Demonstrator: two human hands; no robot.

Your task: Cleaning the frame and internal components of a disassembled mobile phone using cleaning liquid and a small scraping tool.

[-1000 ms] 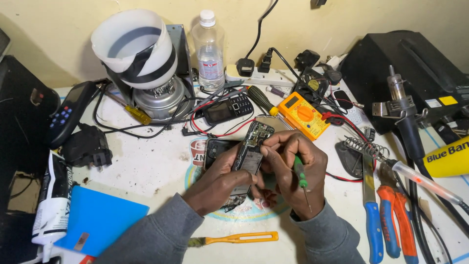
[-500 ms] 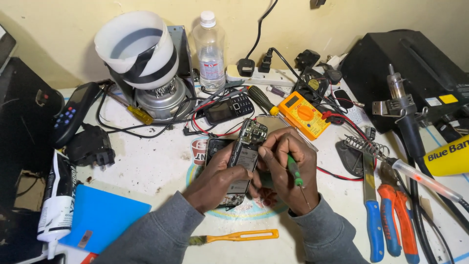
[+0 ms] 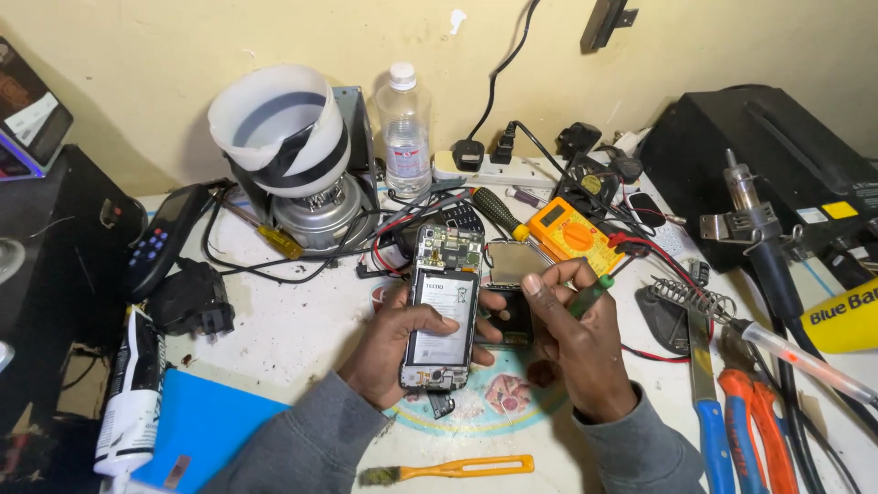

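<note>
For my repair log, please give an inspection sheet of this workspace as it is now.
Surface: white, stained worktable.
Job's things: opened smartphone with exposed battery; green-handled screwdriver.
Clutter: orange multimeter, clear plastic bottle, orange-handled brush, blue-handled pliers.
Grippers: left hand grips the smartphone; right hand holds the screwdriver.
Cables: red and black leads, white power strip.
Surroundings: yellowish wall, black case.

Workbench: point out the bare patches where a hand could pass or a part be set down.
Barest: the white tabletop between the black adapter, the blue sheet and the left hand. Another strip lies around the orange-handled brush. Crowded: cables around the multimeter; pliers on the right.
</note>
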